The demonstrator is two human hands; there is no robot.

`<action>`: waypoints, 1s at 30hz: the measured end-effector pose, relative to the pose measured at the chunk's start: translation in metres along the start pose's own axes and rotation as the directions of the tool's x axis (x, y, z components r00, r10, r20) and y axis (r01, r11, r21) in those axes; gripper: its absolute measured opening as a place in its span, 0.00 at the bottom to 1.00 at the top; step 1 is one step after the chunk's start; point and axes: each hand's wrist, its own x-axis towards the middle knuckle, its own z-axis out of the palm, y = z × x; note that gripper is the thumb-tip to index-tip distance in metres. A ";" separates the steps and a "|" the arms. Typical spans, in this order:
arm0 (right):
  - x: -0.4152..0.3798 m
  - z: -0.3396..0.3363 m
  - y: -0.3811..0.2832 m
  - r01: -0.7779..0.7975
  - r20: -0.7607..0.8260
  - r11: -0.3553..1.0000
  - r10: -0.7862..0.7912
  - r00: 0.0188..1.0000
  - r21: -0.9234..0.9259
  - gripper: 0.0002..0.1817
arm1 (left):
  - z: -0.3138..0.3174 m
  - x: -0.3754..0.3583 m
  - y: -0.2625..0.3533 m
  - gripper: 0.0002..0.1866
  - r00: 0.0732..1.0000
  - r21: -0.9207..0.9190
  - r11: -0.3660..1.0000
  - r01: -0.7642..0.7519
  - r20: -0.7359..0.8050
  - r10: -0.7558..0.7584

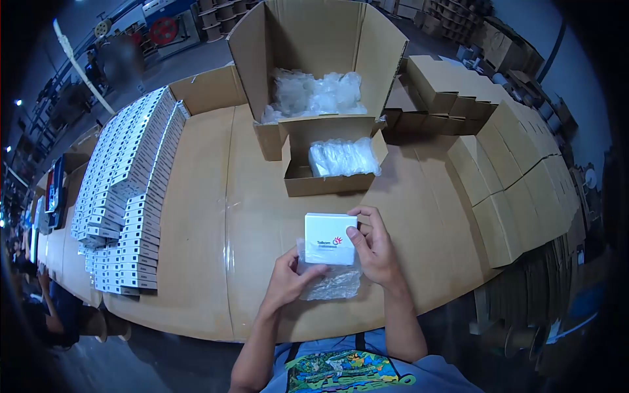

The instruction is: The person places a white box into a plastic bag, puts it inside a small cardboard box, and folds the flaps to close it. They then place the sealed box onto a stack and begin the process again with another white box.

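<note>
A small white box [321, 230] with "Telkom" printed on its face is partly inside a clear bubble wrap bag [337, 286]. My right hand [375, 252] grips the box at its right edge, thumb on the front and fingers behind the upper corner. Lower left, my left hand [291, 278] is closed on the bag, with its thumb over the front near the box's bottom edge. Beyond both hands stands an open cardboard carton [331, 186] holding a bubble-wrapped pack [344, 158].
A tall open cardboard box [314, 33] behind the carton holds many bubble wrap bags [318, 92]. Stacked white boxes [128, 190] line the left of the cardboard-covered table [196, 249]. Brown cartons [517, 177] are piled on the right. A person's arm [49, 298] shows at far left.
</note>
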 end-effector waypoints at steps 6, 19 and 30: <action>-0.010 -0.013 0.011 -0.029 0.050 0.993 0.023 0.999 0.116 0.22 | -0.004 0.004 -0.021 0.15 0.984 -0.053 0.999 -0.008 -0.177 -0.001; -0.035 0.012 0.045 0.073 -0.131 0.947 -0.033 0.991 0.314 0.07 | -0.016 0.011 -0.018 0.26 0.974 0.028 0.987 -0.161 -0.156 0.163; -0.034 0.009 0.037 0.066 -0.048 0.925 -0.051 0.998 0.374 0.14 | -0.010 0.008 -0.020 0.29 0.964 -0.087 0.970 -0.229 -0.160 0.213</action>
